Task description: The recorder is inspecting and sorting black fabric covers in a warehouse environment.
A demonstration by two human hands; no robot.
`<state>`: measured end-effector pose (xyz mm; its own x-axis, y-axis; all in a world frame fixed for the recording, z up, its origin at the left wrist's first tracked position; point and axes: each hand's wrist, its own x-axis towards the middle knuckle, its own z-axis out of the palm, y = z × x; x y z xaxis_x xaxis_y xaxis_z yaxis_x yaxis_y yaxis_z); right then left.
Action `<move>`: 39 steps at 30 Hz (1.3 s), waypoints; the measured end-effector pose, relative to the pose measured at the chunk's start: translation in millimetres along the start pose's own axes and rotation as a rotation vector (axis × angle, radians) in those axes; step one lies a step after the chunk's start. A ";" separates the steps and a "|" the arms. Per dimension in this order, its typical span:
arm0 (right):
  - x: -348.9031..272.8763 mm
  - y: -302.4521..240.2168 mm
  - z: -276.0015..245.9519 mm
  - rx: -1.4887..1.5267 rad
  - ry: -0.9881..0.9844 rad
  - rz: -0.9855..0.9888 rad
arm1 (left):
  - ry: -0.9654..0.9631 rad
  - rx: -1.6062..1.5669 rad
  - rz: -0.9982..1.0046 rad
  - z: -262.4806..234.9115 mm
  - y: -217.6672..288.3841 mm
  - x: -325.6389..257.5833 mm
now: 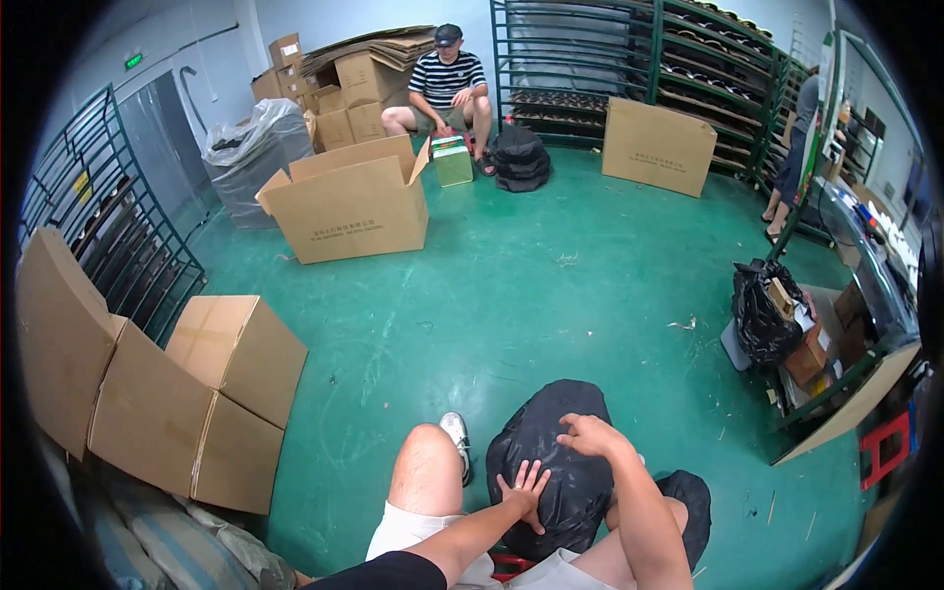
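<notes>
A large rounded black bundle (551,413), its skin wrinkled like thin fabric, stands on the floor between my knees. My left hand (524,494) lies on its near side with the fingers spread. Over its upper right part is my right hand (590,436), pointing left with its fingers partly stretched; I cannot tell whether it touches the bundle. Neither hand grips anything. Beside my right leg sits a second black bundle (693,506), partly hidden by my arm and knee. A bit of a red stool (511,564) shows beneath me.
Cardboard boxes (241,344) and stuffed sacks (162,536) are on my left. An open carton (344,211) stands ahead, near a seated person (447,88) and a black bundle (521,157). Right are a flat carton (659,147), a rubbish bag (767,315) and a workbench (870,364).
</notes>
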<state>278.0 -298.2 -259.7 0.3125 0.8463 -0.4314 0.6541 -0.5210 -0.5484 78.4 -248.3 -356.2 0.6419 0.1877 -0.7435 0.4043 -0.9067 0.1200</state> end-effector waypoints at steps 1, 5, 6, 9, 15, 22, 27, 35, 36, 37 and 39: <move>-2.5 0.6 3.7 0.025 0.057 -0.036 | 0.012 0.009 0.015 1.2 0.2 -1.7; -10.8 12.9 28.1 -0.013 -0.001 0.026 | 0.013 0.008 0.037 7.0 2.6 -9.9; -5.8 20.1 39.2 -0.057 -0.035 0.080 | 0.008 -0.002 0.039 8.9 1.3 -9.3; 8.0 39.7 64.8 -0.102 -0.018 0.186 | 0.070 0.014 0.044 17.6 0.0 -5.5; -16.0 25.6 138.2 -0.135 0.196 0.475 | 0.192 -0.073 0.058 16.5 -20.7 -8.2; -46.1 35.7 224.3 -0.162 0.490 0.590 | 0.195 -0.205 0.104 55.4 -23.2 14.9; -68.1 71.4 238.3 0.647 0.797 0.852 | 0.193 -0.188 0.113 55.7 -23.0 10.1; -61.9 136.9 239.4 1.266 0.592 0.885 | 0.384 -0.272 0.164 65.0 -15.1 14.4; -66.6 156.0 246.9 1.107 0.718 0.983 | 0.571 -0.522 0.129 78.3 -8.4 27.7; -55.0 140.1 241.5 1.112 0.697 0.943 | 0.784 -0.772 0.030 83.9 -23.9 26.3; -41.4 105.2 223.1 0.842 0.642 1.073 | 0.574 -1.195 -0.409 93.7 -50.4 31.8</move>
<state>180.2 -412.8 -459.4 0.7574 -0.1792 -0.6278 -0.5796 -0.6273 -0.5202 17.5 -232.0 -447.5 0.4015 0.7501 -0.5254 0.7460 0.0649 0.6628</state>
